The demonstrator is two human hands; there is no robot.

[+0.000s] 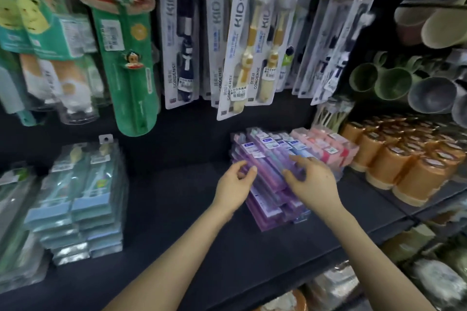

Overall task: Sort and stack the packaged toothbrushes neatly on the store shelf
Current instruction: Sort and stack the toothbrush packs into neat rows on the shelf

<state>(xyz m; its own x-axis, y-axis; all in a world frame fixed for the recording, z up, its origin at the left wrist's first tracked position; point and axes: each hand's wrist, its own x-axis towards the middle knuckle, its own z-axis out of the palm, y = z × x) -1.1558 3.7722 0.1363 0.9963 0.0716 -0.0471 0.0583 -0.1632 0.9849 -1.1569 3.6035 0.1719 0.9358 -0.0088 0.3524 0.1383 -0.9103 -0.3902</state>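
Observation:
A stack of purple packaged toothbrushes (267, 159) lies on the dark shelf (189, 209), with light blue and pink packs (328, 145) beside it to the right. My left hand (235, 187) sits at the stack's left edge, fingers loosely curled, holding nothing that I can see. My right hand (312, 182) hovers over the top of the purple stack with its fingers spread, touching or just above the top pack. Two stacks of blue and green toothbrush packs (86, 199) stand at the left of the shelf.
Kids' toothbrush packs (237, 40) hang on pegs above the shelf, some tilted. Orange cups (404, 159) crowd the shelf at the right, green and grey cups (394, 83) above them. Dark shelf surface lies between the two toothbrush groups. More goods sit on the shelf below.

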